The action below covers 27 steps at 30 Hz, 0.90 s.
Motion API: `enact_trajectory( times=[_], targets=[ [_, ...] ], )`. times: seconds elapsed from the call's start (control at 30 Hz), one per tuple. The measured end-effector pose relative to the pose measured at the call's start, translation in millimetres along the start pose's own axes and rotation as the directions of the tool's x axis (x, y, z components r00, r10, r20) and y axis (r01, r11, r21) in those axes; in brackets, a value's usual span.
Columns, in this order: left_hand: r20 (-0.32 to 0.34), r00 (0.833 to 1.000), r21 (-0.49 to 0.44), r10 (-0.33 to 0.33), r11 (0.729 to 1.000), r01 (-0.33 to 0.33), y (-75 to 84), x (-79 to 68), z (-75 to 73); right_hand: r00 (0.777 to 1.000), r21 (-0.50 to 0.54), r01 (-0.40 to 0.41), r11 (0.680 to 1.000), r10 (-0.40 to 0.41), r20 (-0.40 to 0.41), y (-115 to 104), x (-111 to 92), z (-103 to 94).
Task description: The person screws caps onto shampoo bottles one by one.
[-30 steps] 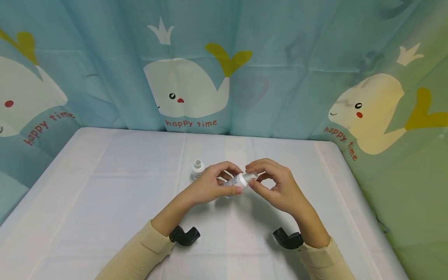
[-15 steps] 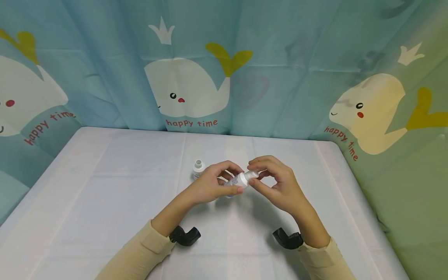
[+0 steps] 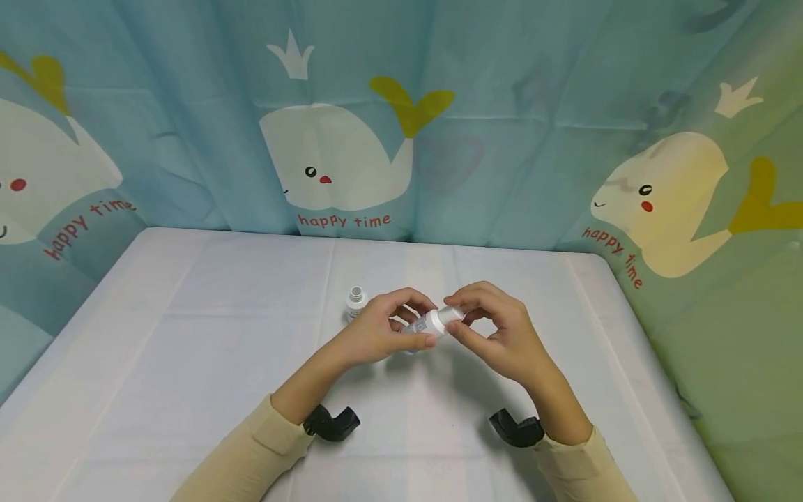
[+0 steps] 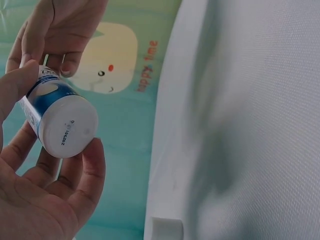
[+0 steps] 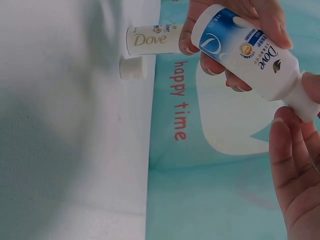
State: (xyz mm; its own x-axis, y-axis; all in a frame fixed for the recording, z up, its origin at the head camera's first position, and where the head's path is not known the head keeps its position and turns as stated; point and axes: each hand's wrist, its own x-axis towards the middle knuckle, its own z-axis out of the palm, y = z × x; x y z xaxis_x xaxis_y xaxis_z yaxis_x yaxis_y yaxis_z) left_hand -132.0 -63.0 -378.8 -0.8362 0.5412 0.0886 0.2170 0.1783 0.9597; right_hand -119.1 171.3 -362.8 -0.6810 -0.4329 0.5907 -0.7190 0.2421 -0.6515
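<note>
Head view: left hand [image 3: 375,333] grips the tilted bottle [image 3: 425,325], right hand [image 3: 500,330] pinches its cap [image 3: 449,315], with an uncapped bottle [image 3: 355,305] left of it.

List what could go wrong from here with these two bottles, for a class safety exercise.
1. The held bottle is tilted above the table; if the cap pinched by the right hand comes off, any contents might spill.
2. The other bottle stands uncapped close to the left hand, so a bump could knock it over.
</note>
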Motion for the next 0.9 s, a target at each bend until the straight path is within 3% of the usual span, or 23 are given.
enact_trajectory(
  times=[0.23, 0.43, 0.67, 0.9],
  targets=[
    [-0.006, 1.000, -0.004, -0.003, 1.000, 0.003, 1.4, -0.4, 0.2, 0.999, -0.007, -0.030, 1.000, 0.030, 0.018, -0.3, -1.0, -0.5],
    [-0.009, 1.000, -0.007, -0.012, 1.000, 0.012, 2.1, -0.9, 0.2, 0.999, -0.015, 0.034, 0.999, -0.033, 0.038, 1.4, 0.1, 0.5],
    [0.006, 1.000, -0.006, -0.004, 1.000, 0.004, 1.5, -0.6, -0.1, 1.000, -0.027, 0.006, 1.000, -0.005, 0.021, 0.2, 0.6, -0.6],
    [-0.005, 1.000, -0.001, 0.003, 1.000, -0.003, 2.6, -0.8, -0.4, 0.998, -0.012, 0.068, 0.998, -0.068, 0.009, -0.6, 2.0, -1.4]
  ],
)
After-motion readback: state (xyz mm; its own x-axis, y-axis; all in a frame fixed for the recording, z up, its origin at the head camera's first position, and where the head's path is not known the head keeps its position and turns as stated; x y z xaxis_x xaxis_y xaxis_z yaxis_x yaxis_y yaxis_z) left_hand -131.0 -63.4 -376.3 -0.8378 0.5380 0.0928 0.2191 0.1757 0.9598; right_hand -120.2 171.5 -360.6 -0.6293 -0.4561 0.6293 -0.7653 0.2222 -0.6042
